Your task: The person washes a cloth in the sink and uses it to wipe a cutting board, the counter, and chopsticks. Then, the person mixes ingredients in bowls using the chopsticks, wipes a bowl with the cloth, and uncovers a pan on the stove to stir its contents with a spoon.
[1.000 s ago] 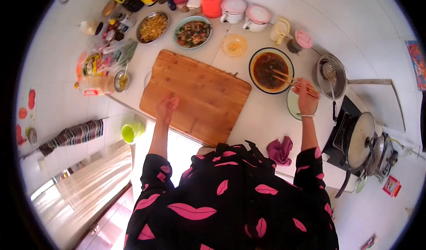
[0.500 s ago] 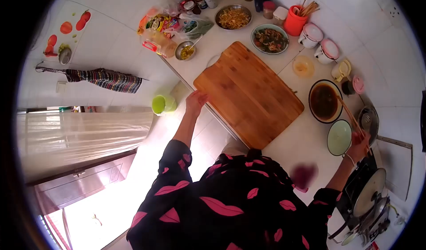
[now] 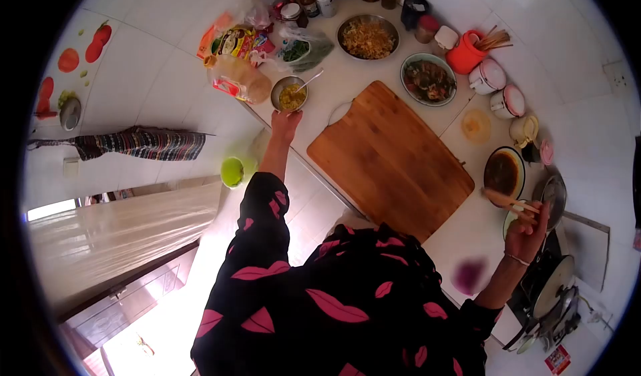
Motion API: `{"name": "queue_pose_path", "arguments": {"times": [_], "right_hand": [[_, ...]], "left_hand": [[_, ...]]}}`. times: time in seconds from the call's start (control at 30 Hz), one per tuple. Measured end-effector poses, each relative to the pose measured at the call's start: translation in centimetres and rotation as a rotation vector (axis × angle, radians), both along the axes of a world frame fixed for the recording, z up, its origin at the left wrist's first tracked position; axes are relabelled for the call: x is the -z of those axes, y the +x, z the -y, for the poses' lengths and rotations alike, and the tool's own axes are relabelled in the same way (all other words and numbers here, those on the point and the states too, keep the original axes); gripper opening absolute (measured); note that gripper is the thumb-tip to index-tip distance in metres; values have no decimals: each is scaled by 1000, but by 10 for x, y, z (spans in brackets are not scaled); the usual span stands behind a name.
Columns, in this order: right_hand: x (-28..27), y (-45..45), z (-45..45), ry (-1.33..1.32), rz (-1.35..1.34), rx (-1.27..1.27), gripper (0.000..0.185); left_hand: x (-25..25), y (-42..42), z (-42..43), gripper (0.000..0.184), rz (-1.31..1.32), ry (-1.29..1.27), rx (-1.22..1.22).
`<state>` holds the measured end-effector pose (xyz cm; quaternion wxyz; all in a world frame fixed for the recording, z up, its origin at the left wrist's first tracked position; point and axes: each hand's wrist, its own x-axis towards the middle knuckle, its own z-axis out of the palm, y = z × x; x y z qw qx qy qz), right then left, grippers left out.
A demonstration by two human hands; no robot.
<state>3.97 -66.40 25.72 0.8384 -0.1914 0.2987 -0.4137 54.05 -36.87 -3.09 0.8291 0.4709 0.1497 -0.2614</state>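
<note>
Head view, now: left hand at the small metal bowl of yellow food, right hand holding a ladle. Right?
Not a ladle: the head view shows the right hand holding chopsticks. The left hand is at the small metal bowl of yellow food, as you say.

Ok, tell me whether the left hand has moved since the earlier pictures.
Yes. The left hand has moved away from the left end of the board to the near rim of the small bowl.
</note>
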Motion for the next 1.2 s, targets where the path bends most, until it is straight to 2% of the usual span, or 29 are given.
{"name": "queue_pose_path", "arguments": {"times": [0.1, 0.13, 0.17, 0.27, 0.37, 0.43, 0.47, 0.53, 0.57, 0.6, 0.7, 0.8, 0.9, 1.0, 1.1, 1.2], "right_hand": [[-26, 55, -19, -162, 74, -233, 30], [-40, 74, -29, -91, 107, -209, 37], [-51, 90, -33, -108, 170, -302, 39], [-68, 124, -32, -189, 331, -516, 46], [-86, 160, -36, -230, 473, -634, 41], [-82, 172, -46, -210, 502, -487, 44], [-85, 187, -51, -211, 489, -529, 45], [-82, 202, -42, -177, 490, -621, 46], [-81, 210, -38, -161, 490, -666, 47], [-79, 213, -35, -165, 448, -637, 47], [-65, 213, -16, -96, 438, -556, 47], [-29, 187, 14, -57, 384, -480, 44], [-6, 158, 20, -1, 201, -279, 43], [5, 140, 20, 87, 111, -126, 39], [20, 124, 20, 132, 117, -54, 35], [29, 119, 19, 152, 81, 13, 35]], "left_hand": [[-2, -3, 5, 47, -27, 14, -16], [-2, -4, 6, 42, -37, 9, -19], [-3, -7, 4, 38, -48, 5, -21], [-23, -18, -6, 25, -108, 351, 96], [-39, -20, -6, 18, 377, 694, 47], [-53, -1, 3, 14, 603, 656, 102], [-58, 12, 9, 14, 716, 633, 128], [-59, 59, 34, 14, 1016, 822, 222], [-64, 71, 46, 14, 1060, 857, 203], [-68, 82, 57, 14, 1104, 892, 186], [-76, 116, 82, 17, 1325, 1113, 367], [-49, 154, 99, 21, 1387, 1277, 475], [-52, 162, 113, 27, 1201, 1557, 781], [-41, 172, 117, 37, 1360, 1628, 959], [-24, 178, 122, 43, 1253, 1715, 1063], [-14, 184, 121, 43, 1287, 1647, 998]]}}
